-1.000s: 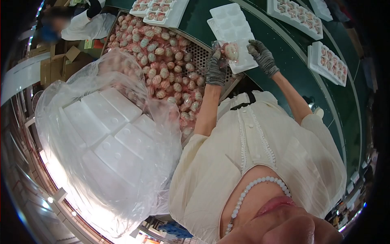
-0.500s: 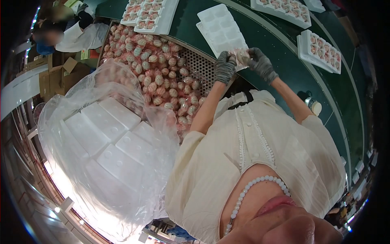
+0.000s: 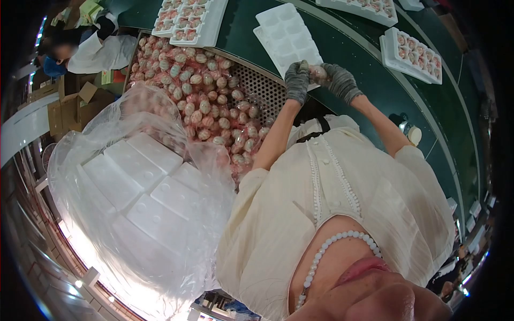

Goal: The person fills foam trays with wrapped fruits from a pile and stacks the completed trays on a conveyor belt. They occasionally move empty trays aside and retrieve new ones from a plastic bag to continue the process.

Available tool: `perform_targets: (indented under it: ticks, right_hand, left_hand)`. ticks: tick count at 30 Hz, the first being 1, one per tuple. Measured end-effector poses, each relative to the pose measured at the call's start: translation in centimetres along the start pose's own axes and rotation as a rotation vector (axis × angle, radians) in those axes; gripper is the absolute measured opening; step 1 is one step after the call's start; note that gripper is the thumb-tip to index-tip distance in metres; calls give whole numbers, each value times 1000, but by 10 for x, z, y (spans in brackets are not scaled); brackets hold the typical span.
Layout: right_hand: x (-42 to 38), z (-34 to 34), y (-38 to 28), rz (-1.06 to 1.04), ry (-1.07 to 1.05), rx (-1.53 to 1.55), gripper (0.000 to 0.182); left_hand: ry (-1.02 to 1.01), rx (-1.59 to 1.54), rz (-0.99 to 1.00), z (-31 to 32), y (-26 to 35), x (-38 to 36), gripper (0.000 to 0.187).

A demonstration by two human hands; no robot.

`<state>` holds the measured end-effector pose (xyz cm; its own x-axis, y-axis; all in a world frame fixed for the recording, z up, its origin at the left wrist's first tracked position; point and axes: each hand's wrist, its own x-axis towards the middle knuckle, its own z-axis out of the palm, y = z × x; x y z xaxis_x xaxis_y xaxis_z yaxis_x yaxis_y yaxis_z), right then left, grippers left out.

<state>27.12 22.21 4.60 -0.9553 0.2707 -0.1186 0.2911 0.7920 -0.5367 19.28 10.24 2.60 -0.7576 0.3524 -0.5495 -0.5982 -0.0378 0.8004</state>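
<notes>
Both hands wear grey knitted gloves. They meet over the near end of a white foam tray [image 3: 289, 35], whose moulded pockets show no eggs. My left hand [image 3: 297, 83] is closed, pinching the edge of a clear wrapper. My right hand [image 3: 341, 84] curls around the other side of the same plastic-wrapped egg [image 3: 319, 76], which sits between the two hands. Fingers cover part of the egg. Left of my hands, a large heap of wrapped eggs [image 3: 206, 99] with red-printed film lies in a bin with a perforated metal plate [image 3: 259, 85].
Foam trays filled with wrapped eggs [image 3: 187, 21] stand at the back left, and another filled tray [image 3: 412, 56] on the right of the green table [image 3: 369, 69]. A plastic bag of white foam trays [image 3: 139, 171] is beside me. A jar [image 3: 412, 134] stands right. A person [image 3: 101, 51] is at far left.
The wrapped egg now shows more plainly between my hands, with its film gathered closer. My hands have turned slightly around it. The whole view has shifted a little.
</notes>
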Motion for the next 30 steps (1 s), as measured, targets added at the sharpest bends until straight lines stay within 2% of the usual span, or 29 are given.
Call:
perform_targets:
  ticks: [1,3,5,7,8,10,13,14,18,20,21,23,27,29,30]
  right_hand:
    - [5,-4,3,-1,-2,-4,47]
    - [17,-16,9,100,-109,53,43]
    - [25,-15,13,66,-98,43,40]
    - [27,-14,9,-212,76,-103,37]
    - [24,-14,7,-211,71,-103,37]
    - [21,-20,0,-122,-74,-111,34]
    - [12,-10,-7,-173,3,-237,32]
    - [18,-8,-14,-92,-96,-277,27]
    - [25,-1,-5,-139,-21,-274,26]
    - [27,-9,-3,-52,-146,-59,25]
    - [27,-7,-2,-49,-152,-61,25]
    - [30,1,3,37,-154,96,24]
    - [22,-5,-2,-23,-93,14,23]
    - [24,-20,-12,-97,-165,-169,21]
    - [25,-19,-12,-100,-170,-168,21]
  left_hand:
    - [0,-4,0,-4,-14,4,13]
    - [98,692,986,-12,-37,7,12]
    - [86,727,960,-16,-54,10,14]
    - [82,690,956,-14,-54,7,13]
    - [133,714,851,-14,-55,4,11]
    - [127,729,844,-17,-59,9,12]
    - [123,790,871,-13,-58,5,13]
    - [136,844,907,-15,-54,0,14]
    - [123,857,845,-17,-51,-1,16]
    - [164,838,882,-18,-57,1,17]
    - [162,835,875,-17,-56,-2,17]
    - [169,592,745,-16,-55,-5,19]
    - [134,666,827,-17,-53,-5,21]
    - [68,640,900,-25,-60,0,22]
    - [73,641,896,-24,-59,-1,22]
